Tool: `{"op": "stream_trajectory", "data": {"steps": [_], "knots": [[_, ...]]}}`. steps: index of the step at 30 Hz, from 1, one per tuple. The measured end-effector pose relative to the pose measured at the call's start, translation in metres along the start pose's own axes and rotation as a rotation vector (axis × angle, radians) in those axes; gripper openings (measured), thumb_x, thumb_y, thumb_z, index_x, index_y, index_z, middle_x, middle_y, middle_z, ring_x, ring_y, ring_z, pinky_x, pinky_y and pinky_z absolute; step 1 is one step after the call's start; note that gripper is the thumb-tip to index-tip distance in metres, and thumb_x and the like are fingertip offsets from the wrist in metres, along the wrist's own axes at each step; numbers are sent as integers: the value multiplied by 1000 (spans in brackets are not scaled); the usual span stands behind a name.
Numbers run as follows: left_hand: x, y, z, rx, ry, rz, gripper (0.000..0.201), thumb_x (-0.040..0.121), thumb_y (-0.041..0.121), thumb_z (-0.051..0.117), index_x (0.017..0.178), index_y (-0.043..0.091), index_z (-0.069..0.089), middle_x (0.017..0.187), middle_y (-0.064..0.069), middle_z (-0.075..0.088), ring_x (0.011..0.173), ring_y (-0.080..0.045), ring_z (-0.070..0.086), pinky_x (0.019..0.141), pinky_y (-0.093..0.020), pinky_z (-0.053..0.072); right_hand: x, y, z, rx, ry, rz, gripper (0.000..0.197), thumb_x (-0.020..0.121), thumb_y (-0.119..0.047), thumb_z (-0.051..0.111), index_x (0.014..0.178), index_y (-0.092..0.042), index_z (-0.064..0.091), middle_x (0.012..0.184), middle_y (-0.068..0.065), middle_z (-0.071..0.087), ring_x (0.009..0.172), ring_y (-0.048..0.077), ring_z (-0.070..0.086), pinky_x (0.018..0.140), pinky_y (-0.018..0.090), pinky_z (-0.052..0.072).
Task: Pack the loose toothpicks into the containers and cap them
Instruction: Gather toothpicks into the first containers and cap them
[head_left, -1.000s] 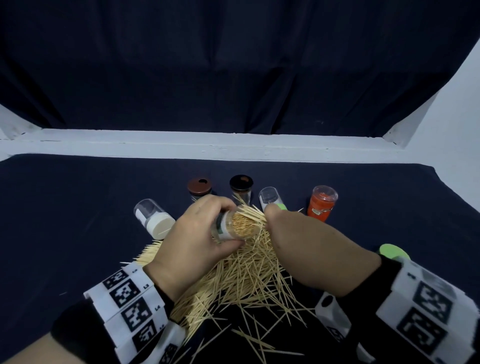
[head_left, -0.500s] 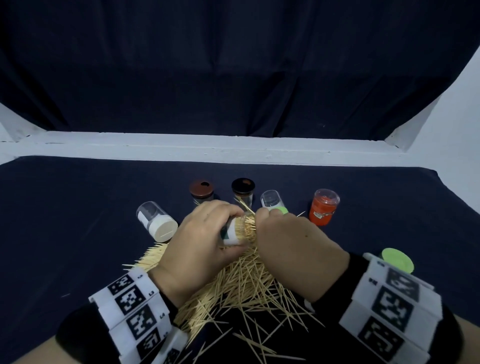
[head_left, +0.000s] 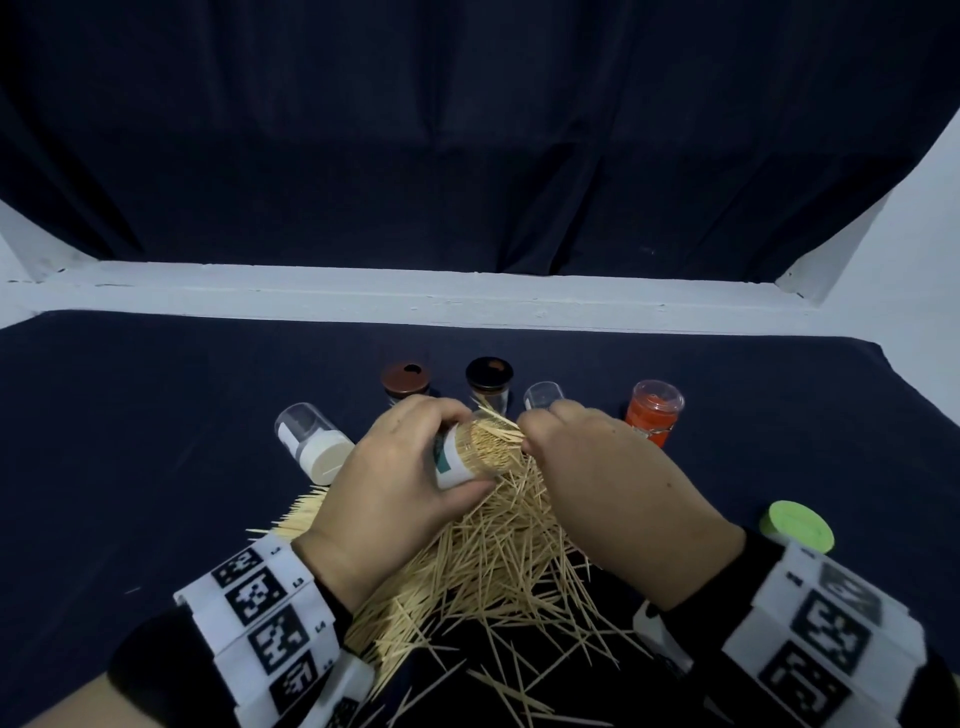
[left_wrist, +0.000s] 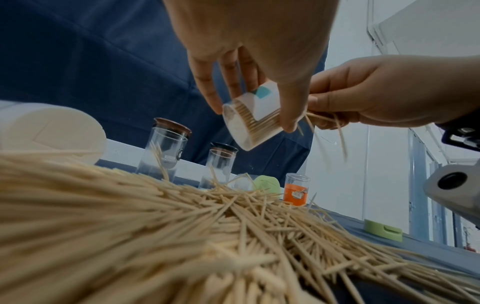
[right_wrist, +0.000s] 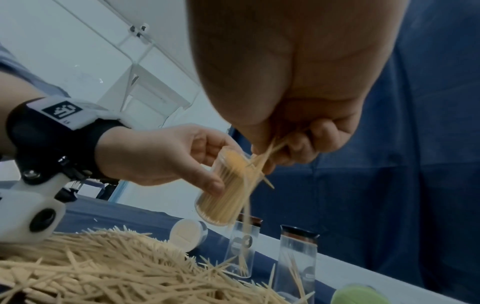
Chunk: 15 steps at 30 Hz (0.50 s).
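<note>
The left hand (head_left: 395, 483) is wrapped round a small clear container (left_wrist: 253, 121), tilted on its side above the heap and already packed almost full, while the right hand (head_left: 597, 467) pinches a thin bunch of toothpicks (right_wrist: 262, 156) at its mouth — a few dangle loose. Those sticks look feather-light, stiff and splayed, so I'd pinch them mid-length as a tight sheaf. The smooth tub probably wants a firm grip round its wall, and the big loose pile (head_left: 498, 561) lies on the dark cloth just below.
</note>
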<state>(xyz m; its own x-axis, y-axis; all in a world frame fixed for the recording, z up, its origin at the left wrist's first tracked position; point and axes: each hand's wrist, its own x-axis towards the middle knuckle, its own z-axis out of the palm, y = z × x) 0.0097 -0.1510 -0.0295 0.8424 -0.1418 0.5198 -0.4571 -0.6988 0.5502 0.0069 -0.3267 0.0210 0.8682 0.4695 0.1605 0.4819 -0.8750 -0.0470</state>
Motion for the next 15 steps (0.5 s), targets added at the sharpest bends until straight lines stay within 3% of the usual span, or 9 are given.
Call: {"op": "stream_trajectory", "data": {"steps": [5,10,13,15], "knots": [[0,-1,0,1,-10,-14,47,67,38,81,107,26,60,100,17,56,95,-1,51,83,-29,49,-1,-2,-4,-57,-83,-15,44,91,-3,37,132,-19,39,114,2,49,105,19,50,83,27,41],[0,-3,2,58,-50,54,47,66,33,84,107,24,62,101,15,59,96,-1,49,84,-13,38,0,-6,-3,-51,-53,-30,40,91,-2,36,128,-16,45,116,4,41,98,16,48,75,23,35],[0,-1,5,54,-76,104,48,65,33,85,105,24,61,101,14,59,95,-2,51,81,-17,40,4,-10,2,81,18,-34,40,93,-6,45,131,-19,42,117,0,34,88,10,46,72,16,33],[-1,0,5,42,-70,107,46,66,38,82,104,24,60,100,14,58,93,-2,51,79,-21,42,8,-9,7,188,42,-29,44,94,-10,52,135,-21,40,119,-2,35,95,10,51,74,14,33]]}}
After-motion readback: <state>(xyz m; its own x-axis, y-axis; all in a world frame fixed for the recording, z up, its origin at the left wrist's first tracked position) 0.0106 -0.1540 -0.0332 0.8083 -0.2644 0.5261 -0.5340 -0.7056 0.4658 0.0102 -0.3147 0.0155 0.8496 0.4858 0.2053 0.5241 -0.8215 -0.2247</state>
